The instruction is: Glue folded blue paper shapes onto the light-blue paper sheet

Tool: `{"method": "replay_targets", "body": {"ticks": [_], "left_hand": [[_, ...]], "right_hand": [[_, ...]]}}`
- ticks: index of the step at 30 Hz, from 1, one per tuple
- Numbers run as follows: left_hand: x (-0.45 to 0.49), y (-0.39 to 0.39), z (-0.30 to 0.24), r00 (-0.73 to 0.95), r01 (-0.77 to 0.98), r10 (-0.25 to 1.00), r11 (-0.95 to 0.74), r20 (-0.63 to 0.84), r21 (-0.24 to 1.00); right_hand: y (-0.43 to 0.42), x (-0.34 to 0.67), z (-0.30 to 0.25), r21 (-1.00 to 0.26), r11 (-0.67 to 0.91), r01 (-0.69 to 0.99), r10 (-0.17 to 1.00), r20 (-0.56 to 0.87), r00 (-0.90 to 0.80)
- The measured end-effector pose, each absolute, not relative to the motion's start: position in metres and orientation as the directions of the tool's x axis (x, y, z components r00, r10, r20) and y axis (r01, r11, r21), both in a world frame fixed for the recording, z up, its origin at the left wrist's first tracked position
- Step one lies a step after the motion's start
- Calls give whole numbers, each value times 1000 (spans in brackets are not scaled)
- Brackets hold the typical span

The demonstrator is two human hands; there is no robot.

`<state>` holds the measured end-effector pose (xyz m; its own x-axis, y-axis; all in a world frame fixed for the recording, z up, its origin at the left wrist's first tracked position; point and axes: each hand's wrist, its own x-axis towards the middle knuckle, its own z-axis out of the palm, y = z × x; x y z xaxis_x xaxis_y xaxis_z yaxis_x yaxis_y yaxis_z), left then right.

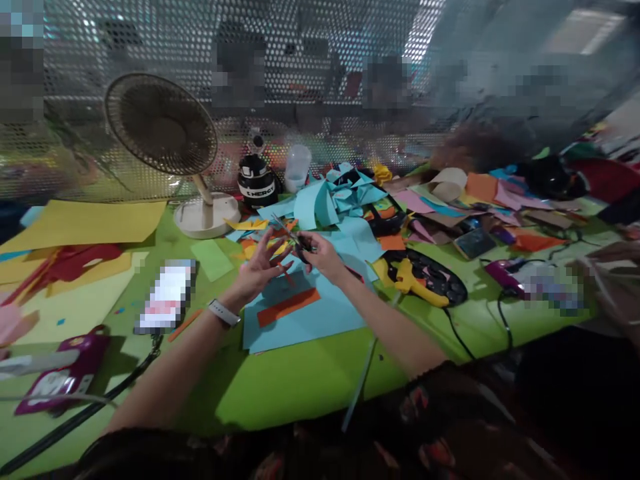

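My right hand (pixel 321 255) is closed around the handles of dark-handled scissors (pixel 283 223), whose blades point up and to the left. Close beside it, my left hand (pixel 264 265) has its fingers spread, with a white watch band on the wrist. A thin orange sliver shows near the left thumb; whether the thumb touches it I cannot tell. Below both hands, an orange paper strip (pixel 289 307) lies on light blue paper sheets (pixel 305 333). Orange and yellow scraps (pixel 250 250) are scattered just behind the left hand.
A fan (pixel 203 215) and a black jar (pixel 257 183) stand at the back against a perforated metal screen. A phone (pixel 167 293) and a purple glue gun (pixel 67 367) lie left. Crumpled blue paper (pixel 325 200), a yellow glue gun (pixel 417 287) and another person's hands (pixel 613 267) are right.
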<state>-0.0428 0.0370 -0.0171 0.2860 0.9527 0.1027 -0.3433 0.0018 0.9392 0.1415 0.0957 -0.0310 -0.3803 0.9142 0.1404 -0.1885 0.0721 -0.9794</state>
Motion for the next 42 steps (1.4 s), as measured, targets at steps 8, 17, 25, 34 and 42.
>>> {"method": "replay_targets", "body": {"ticks": [8, 17, 25, 34, 42], "left_hand": [[-36, 29, -10, 404, -273, 900, -49, 161, 961], [-43, 36, -13, 433, -211, 893, -31, 121, 977], [-49, 39, -16, 483, -238, 865, -20, 136, 971], [-40, 35, -28, 279, -317, 958, 28, 65, 948], [-38, 30, -26, 198, -347, 975, -31, 105, 937]], "right_hand": [[70, 138, -13, -993, 88, -82, 857, 118, -502], [67, 138, -12, -997, 66, -40, 831, 77, -551], [72, 142, -5, -994, 102, -47, 883, 112, -455], [71, 135, -7, -994, -3, -105, 908, 41, -416], [81, 142, -14, -997, 23, -70, 877, 53, -477]]}}
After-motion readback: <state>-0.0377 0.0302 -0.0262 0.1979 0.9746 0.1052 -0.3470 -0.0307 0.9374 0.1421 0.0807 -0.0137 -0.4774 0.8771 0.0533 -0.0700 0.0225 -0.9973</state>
